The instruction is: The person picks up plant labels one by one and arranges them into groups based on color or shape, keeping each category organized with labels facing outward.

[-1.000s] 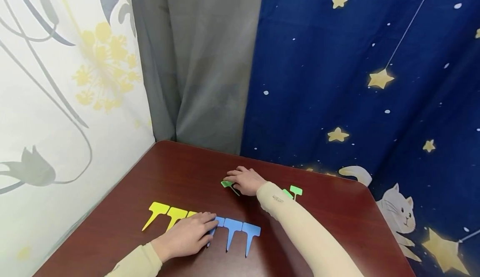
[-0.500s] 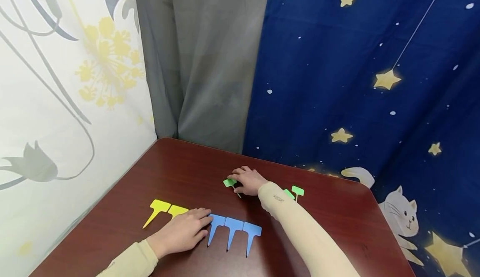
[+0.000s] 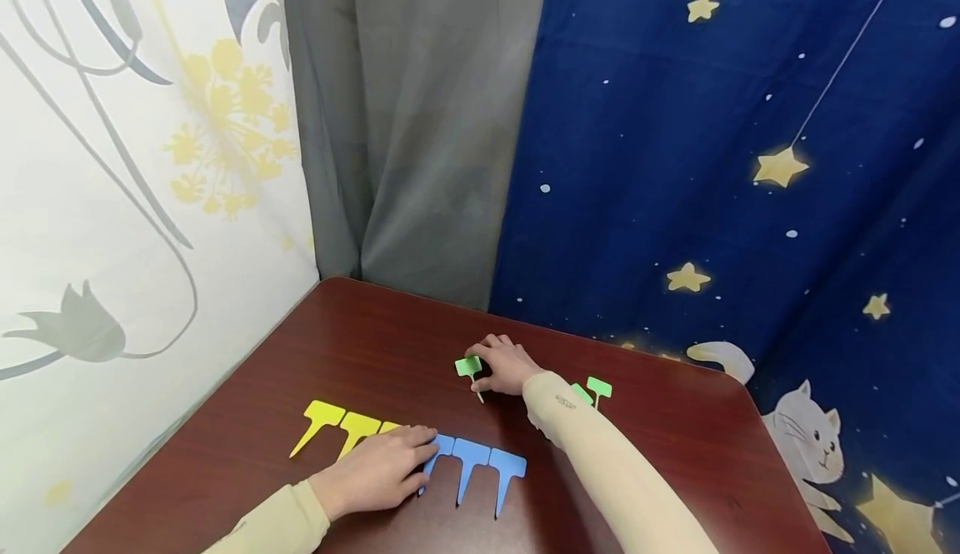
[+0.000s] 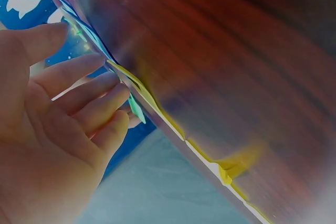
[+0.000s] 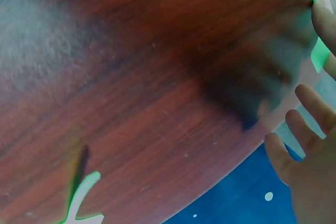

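Observation:
Near the table's middle, my right hand [image 3: 506, 366] pinches a green T-shaped plant label [image 3: 468, 366] between thumb and fingers, its stem pointing toward me. The right wrist view shows part of that label [image 5: 320, 55] at the thumb and index finger. My left hand [image 3: 378, 466] lies with relaxed fingers over a row of T-shaped labels, covering parts of the yellow labels [image 3: 326, 412] and reaching the leftmost blue one. More blue labels [image 3: 471, 452] continue the row to its right, stems toward me.
Two other green labels [image 3: 599, 386] lie right of my right forearm, partly hidden by the sleeve. The dark red table [image 3: 360, 329] borders a white patterned wall [image 3: 247, 287] at left and grey and blue curtains [image 3: 637, 204] behind.
The green label in my right hand has turned, its stem now pointing more toward me. My left hand shifted slightly left, then back right over the row.

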Demonstrator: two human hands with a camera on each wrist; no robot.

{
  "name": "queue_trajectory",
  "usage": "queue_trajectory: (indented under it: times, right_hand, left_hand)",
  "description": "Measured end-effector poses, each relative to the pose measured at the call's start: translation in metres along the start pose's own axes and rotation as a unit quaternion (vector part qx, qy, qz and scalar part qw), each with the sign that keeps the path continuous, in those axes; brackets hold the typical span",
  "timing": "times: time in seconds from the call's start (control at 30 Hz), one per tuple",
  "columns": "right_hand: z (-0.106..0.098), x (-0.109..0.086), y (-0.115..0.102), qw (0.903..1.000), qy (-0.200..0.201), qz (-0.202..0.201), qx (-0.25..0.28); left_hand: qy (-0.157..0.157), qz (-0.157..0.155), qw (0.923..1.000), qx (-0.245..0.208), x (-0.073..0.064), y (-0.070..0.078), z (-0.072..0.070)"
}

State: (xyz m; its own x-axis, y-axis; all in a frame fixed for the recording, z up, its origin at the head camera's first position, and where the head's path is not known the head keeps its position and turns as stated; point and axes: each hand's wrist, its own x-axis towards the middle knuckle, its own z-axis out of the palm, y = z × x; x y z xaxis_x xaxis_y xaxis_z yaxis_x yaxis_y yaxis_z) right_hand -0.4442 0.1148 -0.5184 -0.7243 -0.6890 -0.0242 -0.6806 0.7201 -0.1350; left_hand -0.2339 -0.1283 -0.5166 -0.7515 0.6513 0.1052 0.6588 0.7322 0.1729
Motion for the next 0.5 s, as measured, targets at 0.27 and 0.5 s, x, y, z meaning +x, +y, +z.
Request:
queue_trajectory:
  times: [0.27,0.5]
  right_hand:
    - [0.0036,-0.0017,-0.0001,0.9986,0.049,0.014,0.015]
    - [0.0033,-0.0028,0.0011,0.9969,0.057,0.028,0.046]
  left_hand:
    - [-0.005,0.001,1.0,-0.003,-0.0006,0.0001,0.0007]
    - [-0.009,-0.006,0.9999,0.003,0.001,-0.0003,0.0024]
